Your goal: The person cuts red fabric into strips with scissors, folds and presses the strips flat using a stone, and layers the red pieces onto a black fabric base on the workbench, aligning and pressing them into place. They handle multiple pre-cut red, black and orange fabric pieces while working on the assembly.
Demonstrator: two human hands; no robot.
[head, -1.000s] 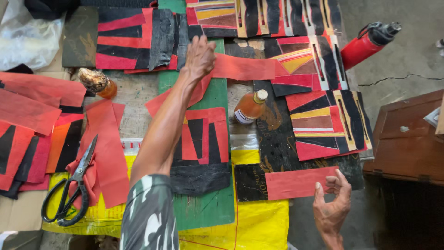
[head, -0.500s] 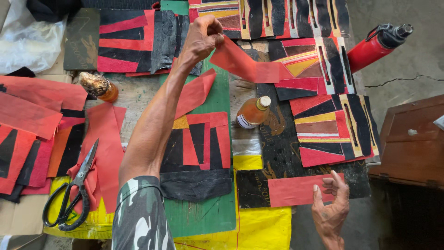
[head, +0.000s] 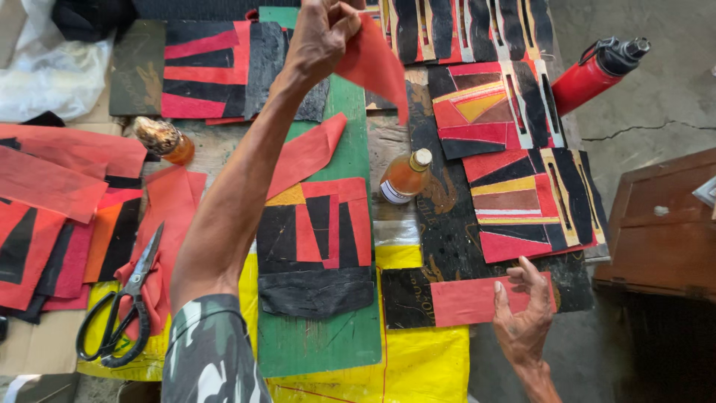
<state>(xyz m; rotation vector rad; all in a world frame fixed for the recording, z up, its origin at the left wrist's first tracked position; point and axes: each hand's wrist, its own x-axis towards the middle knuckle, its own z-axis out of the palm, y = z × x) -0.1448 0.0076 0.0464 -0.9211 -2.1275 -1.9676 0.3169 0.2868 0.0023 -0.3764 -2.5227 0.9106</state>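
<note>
Fingers point(head: 344, 16) of the left hand point(head: 321, 37) are pinched shut on the upper end of a red paper strip point(head: 377, 67), which hangs lifted off the bench and slants down to the right above the green board point(head: 321, 343). Judged from this posture, the step in hand is peeling or lifting the strip away from the collage work; the next move calls for a steady pull or a carry to a chosen spot without tearing the thin paper. The right hand point(head: 526, 317) is open, fingers curled and spread, with the fingertips resting on or just over a second red paper rectangle point(head: 466, 298) that lies on a black sheet at the bench's near edge; it grips nothing. On the green board lies a red-and-black collage panel point(head: 317, 224) with a small yellow wedge, and a loose red strip point(head: 306, 153) just above it. A small bottle of orange liquid point(head: 403, 177) with a pale cap and a white label band lies just right of the board. A second small amber bottle point(head: 164, 139) lies to the left. Black-handled scissors point(head: 123, 313) rest on red paper at the left. A red cylindrical flask point(head: 597, 71) with a black cap lies at the upper right, beside a brown wooden cabinet point(head: 660, 231).
</note>
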